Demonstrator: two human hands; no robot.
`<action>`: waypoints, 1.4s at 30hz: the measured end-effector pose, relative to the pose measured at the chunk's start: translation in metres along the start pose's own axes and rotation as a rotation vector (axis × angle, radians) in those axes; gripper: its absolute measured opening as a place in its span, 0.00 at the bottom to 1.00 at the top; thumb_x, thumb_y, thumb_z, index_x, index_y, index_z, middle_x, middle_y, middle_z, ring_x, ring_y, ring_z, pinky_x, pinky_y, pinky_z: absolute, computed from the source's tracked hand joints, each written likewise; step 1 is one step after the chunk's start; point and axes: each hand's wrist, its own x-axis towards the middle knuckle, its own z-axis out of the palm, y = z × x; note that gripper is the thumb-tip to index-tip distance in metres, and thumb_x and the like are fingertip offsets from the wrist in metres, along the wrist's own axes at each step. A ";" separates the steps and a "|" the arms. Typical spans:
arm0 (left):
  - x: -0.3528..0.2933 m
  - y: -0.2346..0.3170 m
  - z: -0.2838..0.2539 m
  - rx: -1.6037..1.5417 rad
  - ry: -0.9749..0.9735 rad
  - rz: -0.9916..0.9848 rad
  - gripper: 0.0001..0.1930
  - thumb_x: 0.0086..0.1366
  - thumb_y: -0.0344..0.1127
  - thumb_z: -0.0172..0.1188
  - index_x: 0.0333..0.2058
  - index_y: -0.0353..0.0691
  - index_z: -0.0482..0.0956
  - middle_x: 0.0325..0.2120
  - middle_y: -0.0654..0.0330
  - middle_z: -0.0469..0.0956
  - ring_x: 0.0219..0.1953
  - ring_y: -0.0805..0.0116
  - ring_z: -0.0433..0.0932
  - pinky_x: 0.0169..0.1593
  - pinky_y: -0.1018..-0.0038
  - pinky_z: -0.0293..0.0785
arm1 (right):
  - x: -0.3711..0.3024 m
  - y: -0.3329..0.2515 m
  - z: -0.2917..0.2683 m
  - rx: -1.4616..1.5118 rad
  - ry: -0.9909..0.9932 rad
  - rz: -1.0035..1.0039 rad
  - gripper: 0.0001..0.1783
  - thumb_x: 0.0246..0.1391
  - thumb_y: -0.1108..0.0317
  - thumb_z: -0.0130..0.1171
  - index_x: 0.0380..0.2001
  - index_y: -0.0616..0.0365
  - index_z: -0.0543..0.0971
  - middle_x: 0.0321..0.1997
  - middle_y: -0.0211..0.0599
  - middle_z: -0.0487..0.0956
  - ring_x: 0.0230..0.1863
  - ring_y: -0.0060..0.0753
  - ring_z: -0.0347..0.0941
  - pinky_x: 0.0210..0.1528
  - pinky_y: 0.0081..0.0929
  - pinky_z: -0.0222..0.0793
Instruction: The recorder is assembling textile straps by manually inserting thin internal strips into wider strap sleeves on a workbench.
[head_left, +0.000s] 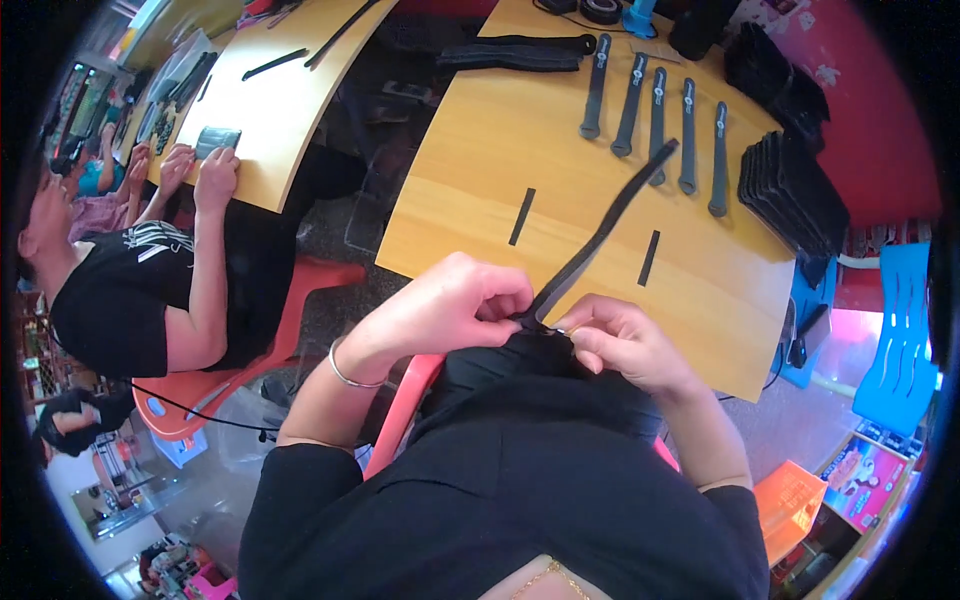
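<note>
The person wore a black short-sleeved top, its fabric creased across the chest, and black clothing over the lap. A thin silver bangle (345, 371) circled the left wrist. A fine gold chain (548, 576) lay at the neckline, near the lower edge. Both forearms were bare.

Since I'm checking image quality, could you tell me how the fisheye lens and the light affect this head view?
Head view: the wooden table edges bow toward the rim, corners are black; light is even, the left hand, right hand and black strap are sharp.
</note>
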 end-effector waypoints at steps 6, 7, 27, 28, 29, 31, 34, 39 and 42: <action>0.011 -0.022 0.022 -0.748 -0.025 -0.045 0.08 0.57 0.23 0.61 0.34 0.33 0.71 0.29 0.61 0.79 0.32 0.75 0.79 0.40 0.80 0.77 | -0.004 -0.020 0.007 -0.146 0.162 -0.107 0.11 0.56 0.72 0.55 0.42 0.60 0.76 0.23 0.25 0.71 0.21 0.13 0.62 0.24 0.14 0.58; 0.014 -0.023 0.028 -0.859 0.018 0.003 0.08 0.57 0.23 0.61 0.34 0.33 0.71 0.29 0.61 0.79 0.32 0.75 0.79 0.40 0.80 0.77 | -0.004 -0.016 0.007 -0.306 0.233 -0.244 0.14 0.52 0.70 0.60 0.43 0.58 0.77 0.23 0.25 0.72 0.20 0.13 0.62 0.24 0.13 0.57; 0.003 -0.029 0.033 -0.131 -0.024 -0.056 0.14 0.54 0.23 0.61 0.41 0.34 0.74 0.22 0.63 0.77 0.28 0.80 0.76 0.33 0.81 0.73 | -0.021 -0.037 -0.031 -0.216 0.765 -0.752 0.05 0.62 0.72 0.49 0.30 0.58 0.70 0.37 0.38 0.78 0.28 0.13 0.67 0.36 0.11 0.61; 0.003 -0.033 0.034 -0.129 -0.028 -0.058 0.14 0.54 0.23 0.61 0.41 0.34 0.74 0.22 0.63 0.77 0.28 0.80 0.76 0.33 0.81 0.73 | -0.023 -0.044 -0.028 -0.212 0.768 -0.751 0.05 0.62 0.72 0.49 0.30 0.58 0.70 0.37 0.38 0.78 0.28 0.13 0.67 0.36 0.11 0.61; 0.002 -0.037 0.037 -0.053 -0.095 -0.071 0.16 0.54 0.23 0.60 0.43 0.34 0.74 0.22 0.63 0.76 0.27 0.79 0.76 0.33 0.81 0.73 | -0.024 -0.051 -0.024 -0.306 0.677 -0.761 0.04 0.62 0.72 0.49 0.31 0.58 0.70 0.37 0.38 0.79 0.27 0.12 0.66 0.35 0.10 0.60; 0.006 -0.038 0.042 -0.003 -0.208 -0.043 0.21 0.54 0.22 0.58 0.49 0.34 0.73 0.22 0.63 0.75 0.26 0.79 0.74 0.33 0.81 0.73 | -0.022 -0.051 -0.014 -0.367 0.520 -0.701 0.04 0.60 0.71 0.52 0.32 0.58 0.70 0.38 0.38 0.81 0.25 0.09 0.60 0.29 0.09 0.56; 0.010 -0.042 0.050 -0.438 -0.205 -0.061 0.22 0.54 0.22 0.57 0.51 0.33 0.71 0.23 0.65 0.75 0.27 0.80 0.74 0.34 0.81 0.73 | -0.012 -0.037 -0.008 -0.442 0.562 -0.669 0.06 0.56 0.69 0.58 0.31 0.58 0.72 0.38 0.37 0.81 0.25 0.07 0.58 0.26 0.09 0.54; 0.016 -0.024 0.040 -0.800 -0.062 -0.014 0.18 0.57 0.22 0.60 0.47 0.31 0.71 0.28 0.65 0.75 0.31 0.79 0.77 0.40 0.83 0.75 | -0.023 -0.027 0.001 -0.930 0.530 -0.805 0.38 0.25 0.53 0.76 0.46 0.52 0.78 0.45 0.35 0.73 0.21 0.20 0.61 0.25 0.19 0.64; 0.020 -0.019 0.043 -0.906 -0.033 0.044 0.19 0.57 0.22 0.61 0.48 0.32 0.70 0.29 0.64 0.75 0.32 0.79 0.77 0.40 0.82 0.75 | -0.013 -0.021 0.008 -1.052 0.529 -0.827 0.38 0.24 0.55 0.76 0.47 0.46 0.78 0.47 0.32 0.73 0.22 0.19 0.62 0.25 0.18 0.64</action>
